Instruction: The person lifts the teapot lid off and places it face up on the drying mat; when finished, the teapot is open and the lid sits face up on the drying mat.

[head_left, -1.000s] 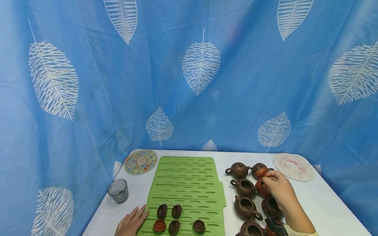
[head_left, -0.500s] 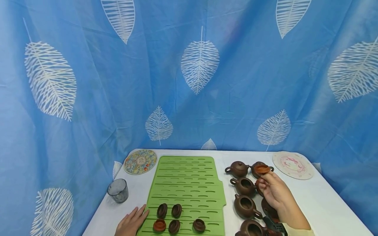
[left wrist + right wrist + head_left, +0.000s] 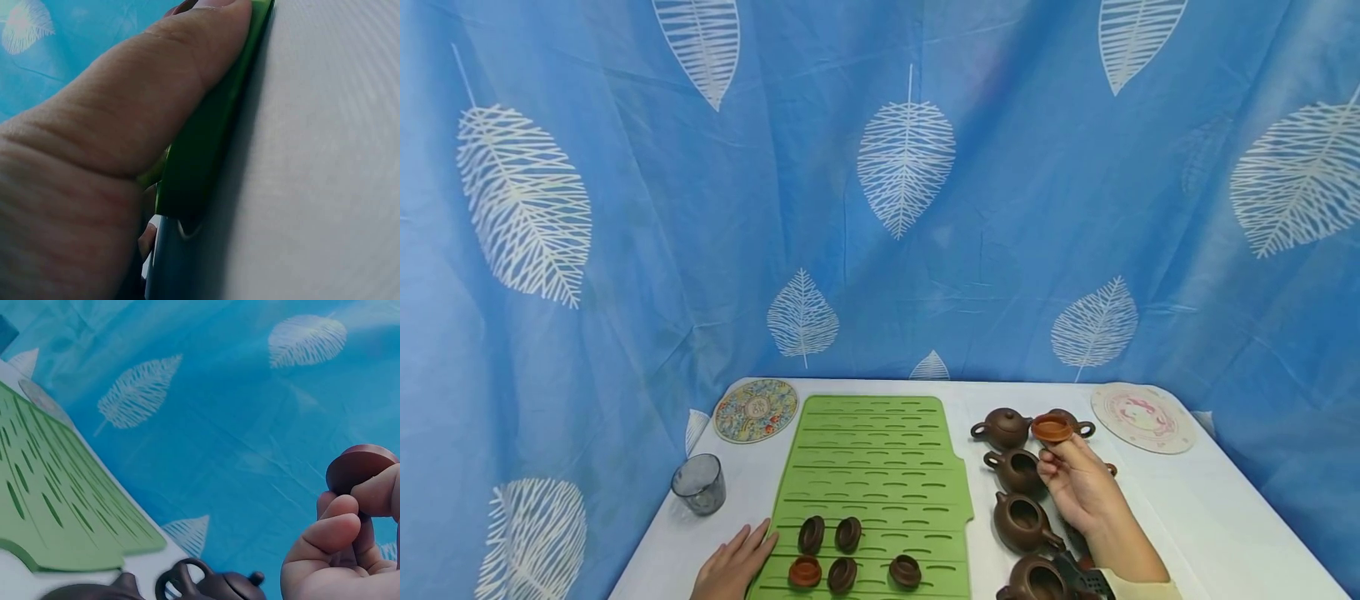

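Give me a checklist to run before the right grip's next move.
1. Right grip pinches the red lid: ok.
2. Right grip over the mat: not ok, it is by the teapots.
3. Left grip touching the mat's left edge: ok.
4. Mat's far half free of the five lids: ok.
5. Glass apart from left grip: ok.
6. Space behind right grip: cannot tell, hidden.

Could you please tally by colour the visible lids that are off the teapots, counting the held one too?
Dark brown lids: 4
Reddish-orange lids: 2, one of them in the right hand
Total: 6
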### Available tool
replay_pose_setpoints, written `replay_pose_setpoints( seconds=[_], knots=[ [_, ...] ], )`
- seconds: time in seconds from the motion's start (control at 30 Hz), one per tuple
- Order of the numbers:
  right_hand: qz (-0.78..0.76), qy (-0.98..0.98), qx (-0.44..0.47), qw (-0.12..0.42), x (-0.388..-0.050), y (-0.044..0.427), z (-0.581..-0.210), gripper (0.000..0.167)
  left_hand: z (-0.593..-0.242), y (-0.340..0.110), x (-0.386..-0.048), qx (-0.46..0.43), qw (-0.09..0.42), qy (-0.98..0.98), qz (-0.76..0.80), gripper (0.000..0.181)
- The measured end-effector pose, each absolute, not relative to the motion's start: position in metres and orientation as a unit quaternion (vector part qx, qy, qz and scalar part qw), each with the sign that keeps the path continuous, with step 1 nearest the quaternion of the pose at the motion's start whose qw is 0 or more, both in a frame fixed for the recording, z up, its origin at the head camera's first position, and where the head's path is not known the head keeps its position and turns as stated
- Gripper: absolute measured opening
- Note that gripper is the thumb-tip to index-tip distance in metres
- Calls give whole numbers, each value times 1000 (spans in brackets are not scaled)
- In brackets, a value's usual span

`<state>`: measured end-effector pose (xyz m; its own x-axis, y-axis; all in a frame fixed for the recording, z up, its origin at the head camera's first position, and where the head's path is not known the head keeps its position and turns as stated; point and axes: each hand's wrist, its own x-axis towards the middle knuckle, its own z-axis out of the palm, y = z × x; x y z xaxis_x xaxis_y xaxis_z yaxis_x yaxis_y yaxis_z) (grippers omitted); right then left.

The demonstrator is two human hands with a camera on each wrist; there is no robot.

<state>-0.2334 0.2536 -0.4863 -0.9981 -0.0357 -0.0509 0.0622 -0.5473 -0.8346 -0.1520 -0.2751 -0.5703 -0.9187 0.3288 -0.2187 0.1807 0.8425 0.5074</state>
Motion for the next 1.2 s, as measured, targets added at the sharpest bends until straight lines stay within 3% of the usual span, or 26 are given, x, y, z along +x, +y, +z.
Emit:
replay_pose_setpoints(
  seconds=[0.33, 0.73, 0.93, 1.2],
  knots=[
    [-852, 522, 13, 47, -230, 216, -484, 29, -570, -275, -150, 139, 146, 946, 254, 106],
    [-843, 531, -29, 80, -222, 172, -480, 23, -567, -275, -151, 132, 159, 943, 261, 111],
    [-832, 538, -43, 126, -217, 156, -483, 11, -567, -276, -150, 136, 159, 941, 264, 112],
    [-814, 550, -49, 181, -210, 138, -489, 15, -566, -275, -150, 146, 150, 941, 265, 111]
  ],
)
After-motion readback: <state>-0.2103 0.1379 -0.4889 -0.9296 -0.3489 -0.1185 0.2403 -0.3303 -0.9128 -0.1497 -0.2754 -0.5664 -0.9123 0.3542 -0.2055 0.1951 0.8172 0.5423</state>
